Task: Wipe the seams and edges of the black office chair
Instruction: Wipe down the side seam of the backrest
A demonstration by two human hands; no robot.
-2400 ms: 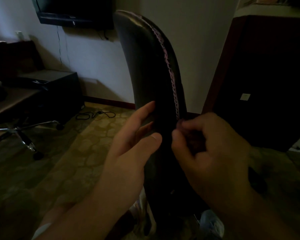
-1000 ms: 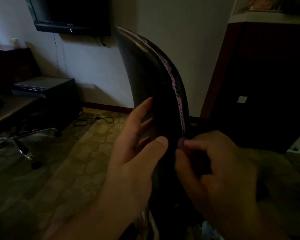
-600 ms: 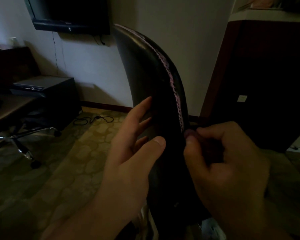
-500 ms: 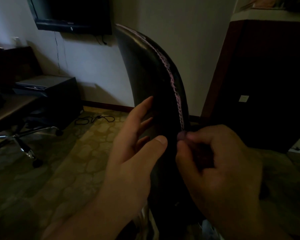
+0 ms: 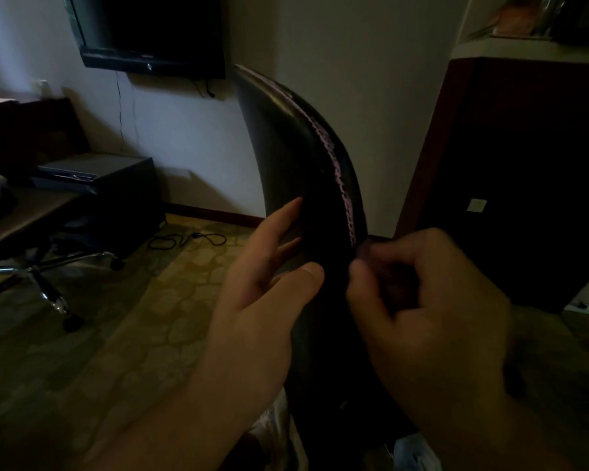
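Dim room, one black office chair (image 5: 296, 171) (stitched seam (image 5: 340, 180)), two hands (image 5: 320, 300).

Glossy black leather-like chair back (image 5: 286, 158), stitched seam (image 5: 340, 180)

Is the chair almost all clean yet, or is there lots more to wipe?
Hard to tell what is already clean; the room is too dark. Right now the right hand pinches something small and dark against the pale stitched seam on the black chair back, while the left hand steadies it. The seam runs on above the fingers, so likely more remains.
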